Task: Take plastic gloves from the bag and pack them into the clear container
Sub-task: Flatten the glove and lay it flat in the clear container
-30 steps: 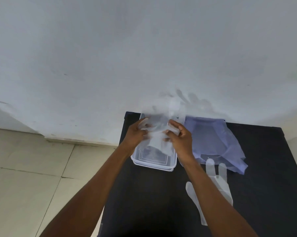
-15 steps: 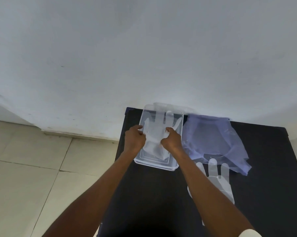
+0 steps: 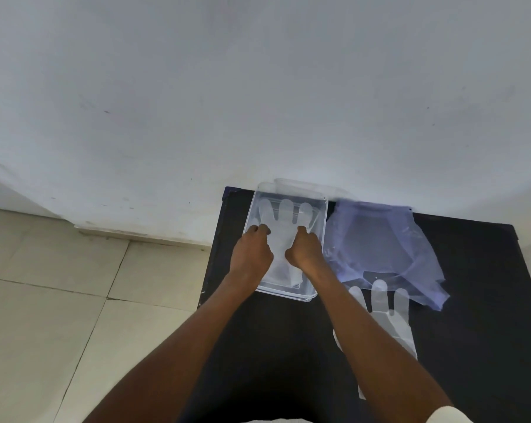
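A clear rectangular container (image 3: pixel 320 227) stands at the far left of a black table (image 3: pixel 288 331). A translucent plastic glove (image 3: pixel 284 224) lies flat inside it, fingers pointing away from me. My left hand (image 3: pixel 252 254) pinches the glove's left side and my right hand (image 3: pixel 305 253) pinches its right side, both down inside the container. A pale purple plastic bag (image 3: pixel 380 248) lies crumpled right of the container. A second plastic glove (image 3: pixel 386 319) lies flat on the table in front of the bag, partly under my right forearm.
The table stands against a white wall (image 3: pixel 258 87). Its left edge drops to a beige tiled floor (image 3: pixel 44 300). A clear lid (image 3: pixel 307 186) seems to lean behind the container against the wall.
Both hands have lowered the glove from above the container down into it. The glove now lies spread flat inside.
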